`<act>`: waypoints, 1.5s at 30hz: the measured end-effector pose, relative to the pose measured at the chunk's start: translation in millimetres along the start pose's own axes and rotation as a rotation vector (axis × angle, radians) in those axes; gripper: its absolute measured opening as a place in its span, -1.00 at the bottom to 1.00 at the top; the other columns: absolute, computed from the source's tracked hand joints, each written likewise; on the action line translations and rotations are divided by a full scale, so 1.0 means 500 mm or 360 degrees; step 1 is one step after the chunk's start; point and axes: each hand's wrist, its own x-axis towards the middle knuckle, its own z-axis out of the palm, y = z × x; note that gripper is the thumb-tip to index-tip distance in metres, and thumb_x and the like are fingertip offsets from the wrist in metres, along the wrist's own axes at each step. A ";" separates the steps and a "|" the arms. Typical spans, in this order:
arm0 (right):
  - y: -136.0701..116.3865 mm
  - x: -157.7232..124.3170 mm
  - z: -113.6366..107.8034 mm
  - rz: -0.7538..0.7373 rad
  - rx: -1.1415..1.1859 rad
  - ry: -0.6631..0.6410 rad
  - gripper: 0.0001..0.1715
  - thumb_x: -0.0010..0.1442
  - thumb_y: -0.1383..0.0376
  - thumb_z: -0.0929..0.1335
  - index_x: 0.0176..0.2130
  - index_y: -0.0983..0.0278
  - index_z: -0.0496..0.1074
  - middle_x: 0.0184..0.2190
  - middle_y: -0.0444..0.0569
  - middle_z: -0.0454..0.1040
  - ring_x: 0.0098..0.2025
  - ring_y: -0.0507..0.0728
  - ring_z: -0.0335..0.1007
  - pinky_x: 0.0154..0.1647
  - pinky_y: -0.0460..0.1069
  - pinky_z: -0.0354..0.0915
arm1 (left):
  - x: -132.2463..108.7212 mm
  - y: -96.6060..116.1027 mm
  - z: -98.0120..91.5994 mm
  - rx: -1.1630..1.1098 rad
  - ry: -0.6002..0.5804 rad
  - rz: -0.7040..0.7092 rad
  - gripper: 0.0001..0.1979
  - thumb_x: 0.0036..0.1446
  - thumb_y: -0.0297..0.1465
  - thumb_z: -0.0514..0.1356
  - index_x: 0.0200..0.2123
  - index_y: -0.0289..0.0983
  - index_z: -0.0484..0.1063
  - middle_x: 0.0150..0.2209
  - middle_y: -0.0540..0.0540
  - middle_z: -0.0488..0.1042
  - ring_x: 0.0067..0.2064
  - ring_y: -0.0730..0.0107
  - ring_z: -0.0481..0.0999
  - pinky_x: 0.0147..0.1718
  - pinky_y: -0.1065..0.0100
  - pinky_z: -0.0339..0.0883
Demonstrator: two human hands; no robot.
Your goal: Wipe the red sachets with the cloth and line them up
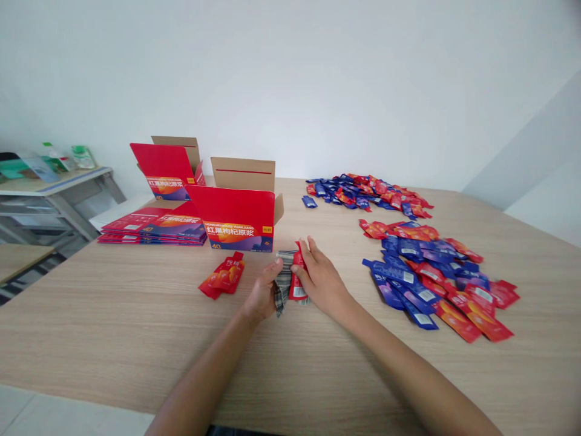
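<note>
In the head view, the left hand (263, 295) has its grip clamped on a striped cloth (284, 275) and the right hand (323, 278) has its grip clamped on a red pouch (298, 277), which lies against the cloth above the table (290, 369), between a few red pouches (226, 275) in front of the open box (238, 219) and the near pile of red and blue pouches (422, 275). The step in hand looks like wiping this pouch, and the next move would call for a steady right grip while the cloth works over its surface.
</note>
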 end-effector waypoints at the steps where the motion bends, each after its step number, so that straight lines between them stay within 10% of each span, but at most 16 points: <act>1: 0.001 0.001 -0.001 0.0006 -0.0008 -0.0006 -0.28 0.41 0.10 0.14 0.37 0.48 0.03 0.38 0.45 -0.02 0.41 0.38 -0.05 0.30 0.27 0.11 | 0.001 0.000 -0.001 0.0001 -0.0011 -0.0001 -0.64 -0.05 -0.21 0.41 -0.26 -0.35 0.56 -0.39 -0.16 0.61 -0.23 0.08 0.64 -0.25 0.22 0.53; 15: 0.040 0.009 0.028 0.0125 0.0489 0.0548 -0.26 0.32 -0.05 0.28 0.35 0.14 0.12 -0.11 0.07 0.37 -0.06 0.27 0.32 0.01 0.25 0.32 | 0.000 -0.014 0.005 0.0140 -0.0223 -0.0008 -0.50 -0.11 -0.08 0.42 -0.23 -0.35 0.54 -0.34 -0.17 0.63 -0.21 0.08 0.64 -0.21 0.23 0.50; 35: 0.054 0.022 -0.016 0.0172 0.0379 0.0991 -0.46 0.25 0.16 0.37 0.20 0.16 0.34 -0.14 0.02 0.33 -0.08 0.22 0.32 0.01 0.20 0.32 | -0.011 -0.052 0.008 0.0148 -0.0206 -0.0195 -0.51 -0.06 -0.09 0.40 -0.21 -0.38 0.55 -0.35 -0.20 0.63 -0.27 0.10 0.63 -0.28 0.26 0.49; 45: 0.045 0.013 0.012 0.0035 -0.0002 0.0913 -0.52 0.39 0.18 0.20 0.25 0.17 0.25 0.21 0.19 0.23 0.28 0.35 0.10 0.24 0.40 0.07 | -0.018 -0.052 0.020 0.0046 -0.0139 -0.0204 -0.50 -0.07 -0.08 0.40 -0.20 -0.37 0.56 -0.30 -0.22 0.64 -0.19 0.06 0.63 -0.20 0.22 0.48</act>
